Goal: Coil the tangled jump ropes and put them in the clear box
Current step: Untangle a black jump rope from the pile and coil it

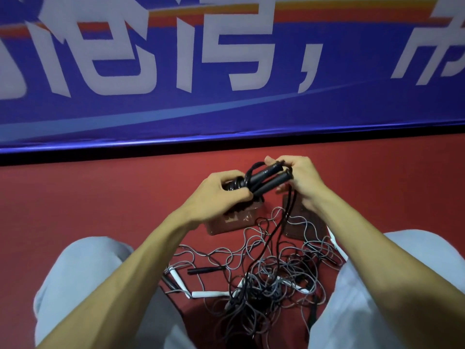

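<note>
Biggest thing up top: a blue banner (226, 114) w/ huge white Chinese characters and a comma. The tops are cropped and the strokes blurred, so we can't read them. Orange and red stripes run along its upper edge.

Below it is the red floor (100, 197), and our knees in pale trousers (83, 273) sit at either side.

Between the knees lies the tangle (264, 280): grey and black cords looped over each other. It crowds the floor just in front of the box (224, 224), a clear one lying under the L hand. A mark on it is too small to read. A 2nd clear piece (295, 225), maybe its lid, lies just R of it, w/ cords over its near edge.

L hand (221, 195) has fingers curled tight round a coiled black rope (235, 185), held above the box. R hand (302, 177) pinches the far ends of its 2 black handles (268, 183). These lie side by side, long axis from lower L to upper R. One strand hangs down from the R hand into the tangle.

On the floor near the tangle: white handles (208, 294) and a black handle (205, 270).
</note>
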Available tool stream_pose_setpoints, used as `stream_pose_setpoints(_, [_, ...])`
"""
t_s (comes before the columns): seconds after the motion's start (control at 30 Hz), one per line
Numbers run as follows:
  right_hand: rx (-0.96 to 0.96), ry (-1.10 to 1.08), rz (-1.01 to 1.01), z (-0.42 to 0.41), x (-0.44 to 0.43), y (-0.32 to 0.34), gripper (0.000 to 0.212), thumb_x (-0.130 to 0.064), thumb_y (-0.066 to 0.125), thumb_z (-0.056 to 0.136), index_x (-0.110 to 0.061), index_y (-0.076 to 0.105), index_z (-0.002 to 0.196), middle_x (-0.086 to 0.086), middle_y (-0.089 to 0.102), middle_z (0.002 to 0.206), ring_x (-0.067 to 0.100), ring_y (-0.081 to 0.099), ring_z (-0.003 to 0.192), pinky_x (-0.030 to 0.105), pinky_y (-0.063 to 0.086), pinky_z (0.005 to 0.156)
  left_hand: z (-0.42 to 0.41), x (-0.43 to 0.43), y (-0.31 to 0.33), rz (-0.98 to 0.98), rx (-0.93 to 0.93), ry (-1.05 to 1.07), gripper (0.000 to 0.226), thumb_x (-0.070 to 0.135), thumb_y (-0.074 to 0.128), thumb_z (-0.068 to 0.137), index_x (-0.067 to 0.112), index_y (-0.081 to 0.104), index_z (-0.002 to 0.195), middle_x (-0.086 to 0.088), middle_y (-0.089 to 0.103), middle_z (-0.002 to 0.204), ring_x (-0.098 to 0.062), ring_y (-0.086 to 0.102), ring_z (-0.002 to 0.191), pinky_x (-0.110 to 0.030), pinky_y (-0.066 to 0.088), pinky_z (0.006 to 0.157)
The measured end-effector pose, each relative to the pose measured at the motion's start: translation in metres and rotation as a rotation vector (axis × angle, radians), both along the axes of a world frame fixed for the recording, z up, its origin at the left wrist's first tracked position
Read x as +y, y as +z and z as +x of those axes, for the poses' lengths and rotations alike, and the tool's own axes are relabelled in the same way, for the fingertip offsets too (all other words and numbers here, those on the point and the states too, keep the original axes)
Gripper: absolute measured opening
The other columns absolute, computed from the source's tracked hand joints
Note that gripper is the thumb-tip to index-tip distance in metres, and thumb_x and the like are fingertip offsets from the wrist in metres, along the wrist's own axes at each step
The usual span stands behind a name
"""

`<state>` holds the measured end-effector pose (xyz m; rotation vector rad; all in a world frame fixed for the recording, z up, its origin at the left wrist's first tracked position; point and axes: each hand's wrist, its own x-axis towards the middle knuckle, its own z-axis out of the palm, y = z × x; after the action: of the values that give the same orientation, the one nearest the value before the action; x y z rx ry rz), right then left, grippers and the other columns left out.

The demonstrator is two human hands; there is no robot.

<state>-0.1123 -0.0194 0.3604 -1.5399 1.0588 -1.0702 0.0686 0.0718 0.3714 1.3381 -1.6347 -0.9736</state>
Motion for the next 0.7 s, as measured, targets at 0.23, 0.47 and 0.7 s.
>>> stream_pose_setpoints(0.23, [0.134,0.252,0.161,0.012,0.009,-0.008,0.055,-0.043,0.042,0.1,0.005,0.06,0.08,0.011,0.049,0.056,0.017,0.041,0.041,0.022,0.035,0.037,0.007,0.0,0.014,0.039,0.359,0.16,0.044,0.004,0.049,0.087,0.031,0.065,0.118,-0.002,0.069,0.083,-0.018,0.058,0.062,-0.028,0.049,0.052])
stream_pose_setpoints(0.47, [0.314,0.561,0.232,0.013,0.014,-0.008,0.077,-0.072,0.031,0.081,-0.003,0.065,0.078,0.002,0.041,0.053,0.026,0.063,0.061,0.024,0.045,0.053,0.013,0.001,0.021,0.033,0.499,0.154,0.038,0.003,0.048,0.088,0.021,0.066,0.115,-0.012,0.064,0.086,-0.028,0.055,0.07,-0.03,0.048,0.054])
stream_pose_setpoints(0.7, [0.675,0.675,0.035,0.006,0.003,-0.029,0.023,-0.033,0.061,0.093,-0.013,0.061,0.081,-0.008,0.072,0.081,0.006,0.061,0.075,0.027,0.043,0.076,0.019,-0.001,0.021,0.003,0.58,0.254,0.03,0.002,0.052,0.09,0.011,0.062,0.118,-0.016,0.064,0.086,-0.029,0.057,0.067,-0.033,0.052,0.053])
